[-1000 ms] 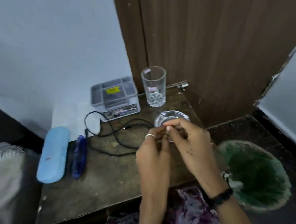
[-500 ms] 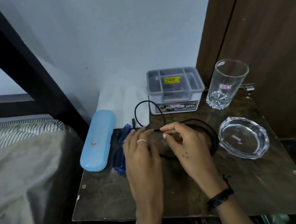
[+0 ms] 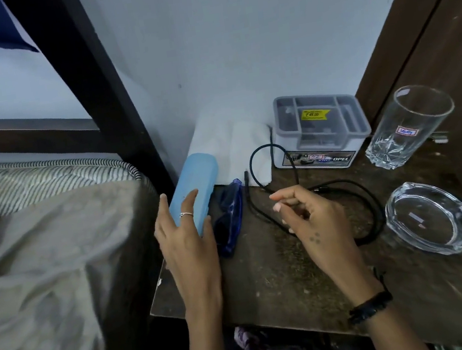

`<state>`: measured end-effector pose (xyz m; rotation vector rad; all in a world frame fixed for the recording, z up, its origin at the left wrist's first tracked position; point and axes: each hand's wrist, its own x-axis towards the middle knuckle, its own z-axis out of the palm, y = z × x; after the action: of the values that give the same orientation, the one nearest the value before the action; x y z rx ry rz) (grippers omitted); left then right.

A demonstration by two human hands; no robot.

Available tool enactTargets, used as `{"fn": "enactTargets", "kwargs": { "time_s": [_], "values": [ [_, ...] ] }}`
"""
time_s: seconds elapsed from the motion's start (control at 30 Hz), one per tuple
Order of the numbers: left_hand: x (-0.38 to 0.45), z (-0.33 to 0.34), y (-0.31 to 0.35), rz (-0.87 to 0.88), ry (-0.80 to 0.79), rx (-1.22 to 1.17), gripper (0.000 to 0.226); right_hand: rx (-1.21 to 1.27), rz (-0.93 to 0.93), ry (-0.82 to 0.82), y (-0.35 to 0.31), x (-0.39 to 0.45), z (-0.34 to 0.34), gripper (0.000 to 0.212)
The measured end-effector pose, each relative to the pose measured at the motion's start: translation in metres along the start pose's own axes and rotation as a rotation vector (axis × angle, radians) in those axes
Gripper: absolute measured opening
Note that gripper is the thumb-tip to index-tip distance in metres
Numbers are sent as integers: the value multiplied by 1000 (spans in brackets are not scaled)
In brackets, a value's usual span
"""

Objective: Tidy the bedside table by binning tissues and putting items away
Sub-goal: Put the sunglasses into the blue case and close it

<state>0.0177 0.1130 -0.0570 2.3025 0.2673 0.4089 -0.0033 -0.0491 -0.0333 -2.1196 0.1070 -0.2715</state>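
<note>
A light blue glasses case (image 3: 195, 186) lies at the left edge of the dark bedside table (image 3: 269, 277). My left hand (image 3: 187, 241) rests over its near end with fingers spread, not closed around it. Blue sunglasses (image 3: 232, 219) lie just right of the case. A black cable (image 3: 373, 201) loops across the table's middle. My right hand (image 3: 311, 216) hovers over the cable with fingers loosely curled and holds nothing. A white tissue (image 3: 231, 147) lies flat against the wall behind the case.
A grey compartment organiser (image 3: 320, 128) stands at the back by the wall. An empty glass tumbler (image 3: 408, 127) and a glass ashtray (image 3: 431, 217) sit at the right. A bed (image 3: 40, 248) and its dark frame post (image 3: 83, 77) adjoin the left side; a wooden door (image 3: 441, 23) stands right.
My left hand has moved left from the cable onto the blue case. My right hand has let go of the cable and lifted slightly. The view has swung left toward the bed.
</note>
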Motion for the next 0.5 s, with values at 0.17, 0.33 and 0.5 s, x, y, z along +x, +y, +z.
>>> {"fn": "enactTargets", "kwargs": {
  "time_s": [0.17,0.33,0.5],
  "values": [
    [-2,-4,6,59,68,-94,47,14,1,-9,-5,-7,-3,15],
    [-3,-28,36,183,6,-310,52,49,-48,46,-24,-9,-19,20],
    [-17,-37,53,376,-373,-408,61,-242,-208,75,-20,-21,-69,62]
  ]
}}
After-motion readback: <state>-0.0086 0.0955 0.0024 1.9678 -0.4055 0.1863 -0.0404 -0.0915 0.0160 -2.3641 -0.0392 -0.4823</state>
